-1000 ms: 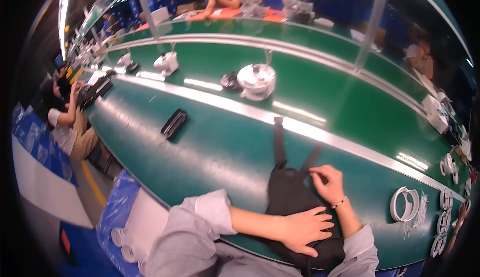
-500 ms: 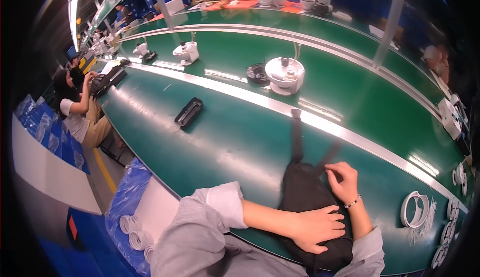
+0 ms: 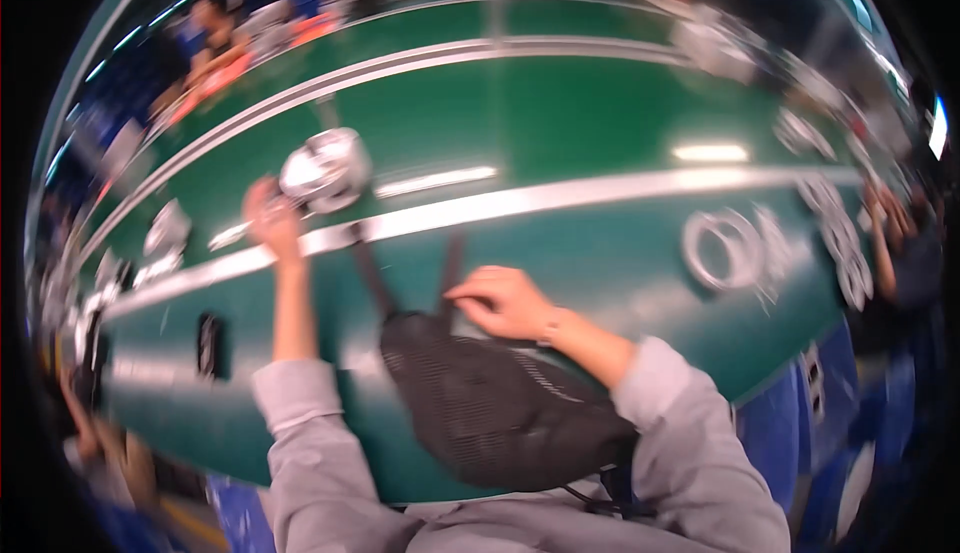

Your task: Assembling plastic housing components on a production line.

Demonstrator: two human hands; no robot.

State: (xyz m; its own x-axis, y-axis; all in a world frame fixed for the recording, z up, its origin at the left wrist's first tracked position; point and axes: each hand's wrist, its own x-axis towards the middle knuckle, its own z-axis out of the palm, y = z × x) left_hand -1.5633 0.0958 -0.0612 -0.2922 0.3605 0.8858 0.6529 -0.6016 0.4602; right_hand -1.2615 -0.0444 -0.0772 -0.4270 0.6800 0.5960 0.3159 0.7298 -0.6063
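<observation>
A black mesh sling bag (image 3: 490,403) lies on the near table edge against my body, its two straps stretched away from me. My right hand (image 3: 505,301) hovers over its far end, fingers curled and fingertips at the right strap (image 3: 452,263); whether they grip it is hidden. Stretched far forward, my left hand (image 3: 272,218) is at the left side of a white round appliance (image 3: 326,169) on the green lane beyond the metal rail. Motion smears its fingers, and the dark part the earlier picture showed there is mostly covered.
On the table at left lies a black oblong tray-like part (image 3: 208,346). To the right are a white ring (image 3: 722,250) with stringy scraps and several white ring-shaped parts (image 3: 835,243). A metal rail (image 3: 560,198) divides table from lane. Other people sit at far left and right.
My view has turned right. My left hand has left the bag and reached forward to the white appliance. The right hand stays by the strap, with the bag lying more sideways in view.
</observation>
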